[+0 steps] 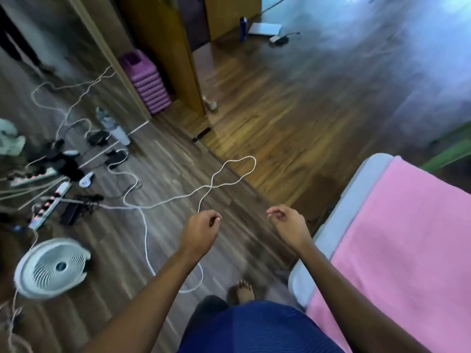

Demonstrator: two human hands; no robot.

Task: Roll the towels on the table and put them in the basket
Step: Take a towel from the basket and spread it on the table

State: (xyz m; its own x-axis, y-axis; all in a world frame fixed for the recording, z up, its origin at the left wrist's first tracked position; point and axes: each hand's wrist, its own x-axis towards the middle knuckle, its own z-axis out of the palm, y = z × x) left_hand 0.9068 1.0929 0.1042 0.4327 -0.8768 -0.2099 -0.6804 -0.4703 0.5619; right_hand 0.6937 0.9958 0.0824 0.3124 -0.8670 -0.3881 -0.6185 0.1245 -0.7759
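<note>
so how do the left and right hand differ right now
The left hand hangs over the wood floor, with the white cable passing behind it; the right hand hangs closer to the edge of the table. The left hand is farther from the pink towel than the right hand, though neither touches it. Shared: both have loosely curled fingers and hold nothing.

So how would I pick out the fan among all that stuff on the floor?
Start at the wooden floor left of the pink-covered table. Follow the tangle of white cables and power strips toward the near-left corner. The fan is the only round thing there, white with a spiral grille.
</note>
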